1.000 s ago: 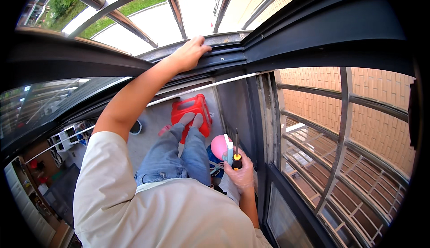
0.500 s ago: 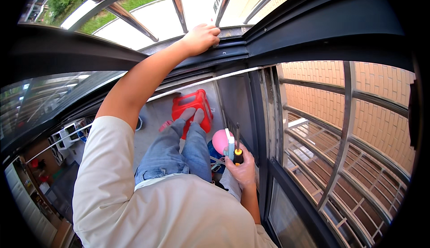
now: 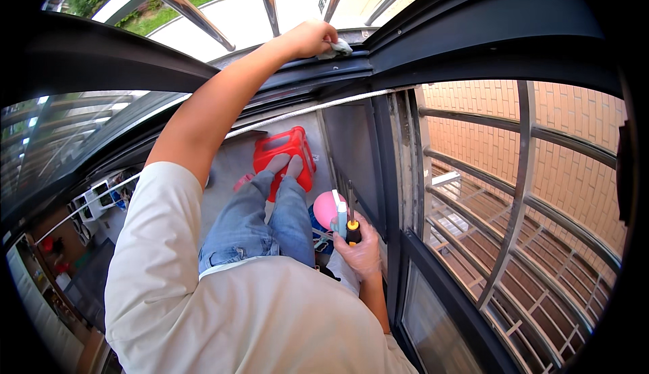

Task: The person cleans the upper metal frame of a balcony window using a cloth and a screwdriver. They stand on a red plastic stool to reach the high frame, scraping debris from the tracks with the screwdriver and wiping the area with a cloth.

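My left hand (image 3: pixel 312 38) reaches up to the dark window track (image 3: pixel 324 72). Its fingers are closed on a crumpled, greyish-white cloth (image 3: pixel 336 50), pressed on the sill at the foot of the bars. Lower right, my right hand (image 3: pixel 362 252) wears a clear plastic glove. It is wrapped round a screwdriver (image 3: pixel 353 233) with a black and yellow handle, shaft pointing up. A slim white and pale-blue tool (image 3: pixel 341 216) is gripped beside it; its exact kind is unclear. Behind them shows a pink ball-like thing (image 3: pixel 326 209).
I stand on a red plastic stool (image 3: pixel 303 145). A white rope or rod (image 3: pixel 304 110) crosses in front of my legs. Metal window bars (image 3: pixel 524 191) fill the right side, and a dark window frame (image 3: pixel 487 56) runs across the top right. Cluttered shelves (image 3: pixel 51 286) stand lower left.
My left hand has shifted slightly along the track, and the cloth at its fingers now shows clearly. The view has tilted a little. My right hand keeps its hold on the tools.
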Available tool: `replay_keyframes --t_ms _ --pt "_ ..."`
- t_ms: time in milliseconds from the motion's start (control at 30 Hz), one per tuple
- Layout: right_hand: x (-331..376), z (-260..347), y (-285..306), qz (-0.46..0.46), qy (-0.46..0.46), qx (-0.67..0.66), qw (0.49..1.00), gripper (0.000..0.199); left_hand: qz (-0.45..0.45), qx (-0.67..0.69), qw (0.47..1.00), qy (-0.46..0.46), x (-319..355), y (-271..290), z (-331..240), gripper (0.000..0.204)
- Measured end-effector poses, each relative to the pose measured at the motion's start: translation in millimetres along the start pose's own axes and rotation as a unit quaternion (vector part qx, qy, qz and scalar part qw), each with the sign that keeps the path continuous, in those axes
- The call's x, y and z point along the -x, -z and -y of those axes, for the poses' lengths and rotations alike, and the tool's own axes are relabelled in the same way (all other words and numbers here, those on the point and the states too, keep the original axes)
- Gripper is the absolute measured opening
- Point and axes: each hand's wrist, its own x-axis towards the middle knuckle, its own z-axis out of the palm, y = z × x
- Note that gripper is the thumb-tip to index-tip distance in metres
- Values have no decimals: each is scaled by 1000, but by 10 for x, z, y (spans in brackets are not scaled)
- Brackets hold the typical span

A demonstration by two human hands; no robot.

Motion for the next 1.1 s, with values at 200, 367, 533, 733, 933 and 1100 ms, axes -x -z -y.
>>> replay_keyframes --t_ms 200,367,533,733,933,1100 --pt "26 -19 13 7 -14 -23 1000 45 21 -205 960 -191 -217 -6 -109 29" --pt "-26 -40 -15 1 2 -6 1000 46 65 -313 925 -205 -207 -37 -213 31" --pt "-17 -70 -32 8 -1 -21 1000 46 81 -358 918 -148 -108 -96 -187 31" --pt "-5 -94 -48 3 -5 -43 999 45 -9 -305 946 -111 309 -208 76 37" --pt "31 -136 -37 3 3 -45 999 45 -13 -301 949 -92 630 -159 191 39" --pt "25 -64 -37 3 0 -36 999 45 10 -275 960 -51 682 -121 277 44"
